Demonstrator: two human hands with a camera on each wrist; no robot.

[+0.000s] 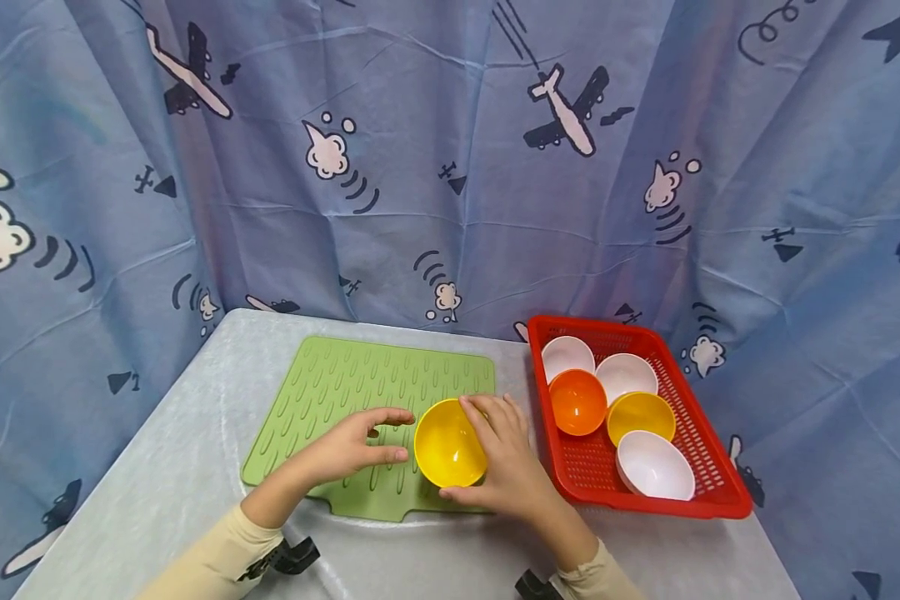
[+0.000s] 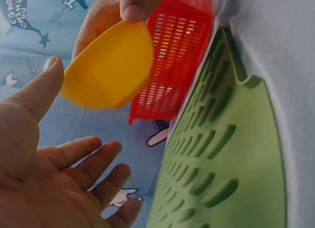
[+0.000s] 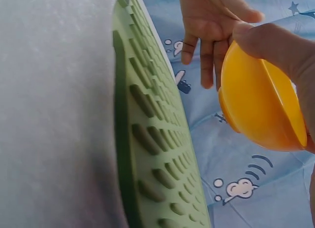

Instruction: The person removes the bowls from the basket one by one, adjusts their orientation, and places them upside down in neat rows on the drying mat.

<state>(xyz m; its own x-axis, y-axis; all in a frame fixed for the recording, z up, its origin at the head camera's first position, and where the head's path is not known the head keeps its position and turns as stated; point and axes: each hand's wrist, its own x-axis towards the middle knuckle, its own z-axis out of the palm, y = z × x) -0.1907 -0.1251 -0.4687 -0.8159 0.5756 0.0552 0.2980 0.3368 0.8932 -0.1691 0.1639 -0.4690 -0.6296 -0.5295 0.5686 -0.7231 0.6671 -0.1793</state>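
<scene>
A yellow bowl (image 1: 446, 446) is held above the right part of a green drying mat (image 1: 367, 387), its mouth facing up toward the head camera. My right hand (image 1: 512, 462) grips it by the rim, thumb on the near side and fingers on the far side. In the right wrist view the yellow bowl (image 3: 253, 97) hangs clear of the mat. My left hand (image 1: 352, 448) is just left of the bowl, thumb and fingers spread. The left wrist view shows this left hand (image 2: 59, 174) holding nothing, its thumb tip close to the bowl's edge.
A red basket (image 1: 720, 467) stands right of the mat on the white-covered table (image 1: 187, 433). Inside are several bowls: white ones, an orange bowl (image 1: 577, 402) and another yellow bowl (image 1: 641, 417). A blue curtain (image 1: 420, 167) with airplane prints hangs behind.
</scene>
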